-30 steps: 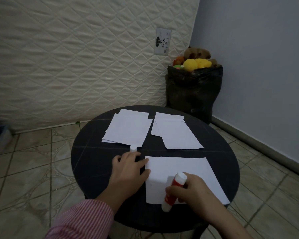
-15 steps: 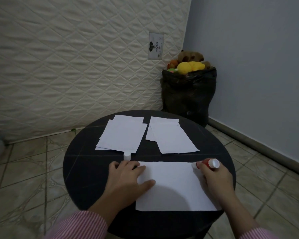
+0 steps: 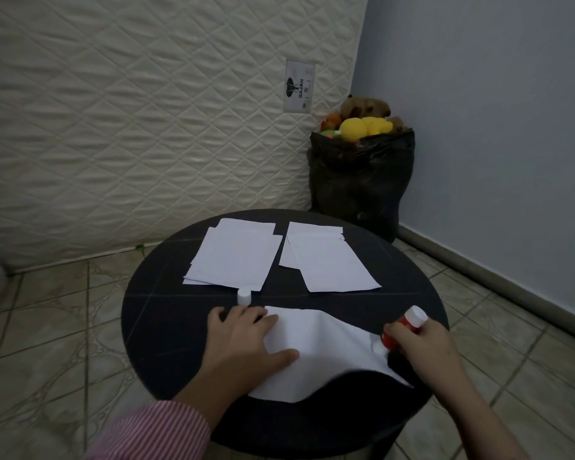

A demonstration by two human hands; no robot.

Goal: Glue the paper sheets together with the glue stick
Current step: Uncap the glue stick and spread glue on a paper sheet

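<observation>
A white paper sheet (image 3: pixel 326 353) lies at the near side of the round black table (image 3: pixel 166 313). My left hand (image 3: pixel 246 343) presses flat on its left part, fingers spread. My right hand (image 3: pixel 422 350) grips the red and white glue stick (image 3: pixel 402 328), whose tip touches the sheet's right edge; the paper looks rumpled and lifted there. The white glue cap (image 3: pixel 244 296) stands just beyond my left fingers. Two stacks of white sheets lie farther back: a left stack (image 3: pixel 236 257) and a right stack (image 3: pixel 326 260).
A black bag (image 3: pixel 362 180) full of plush toys stands in the corner behind the table. A quilted mattress (image 3: pixel 146 111) leans against the wall at left. The floor around the table is tiled.
My right hand dragged the glue stick from the sheet's near edge to its far right corner, then down the right edge. The sheet's right side has buckled. My left hand stayed on the paper.
</observation>
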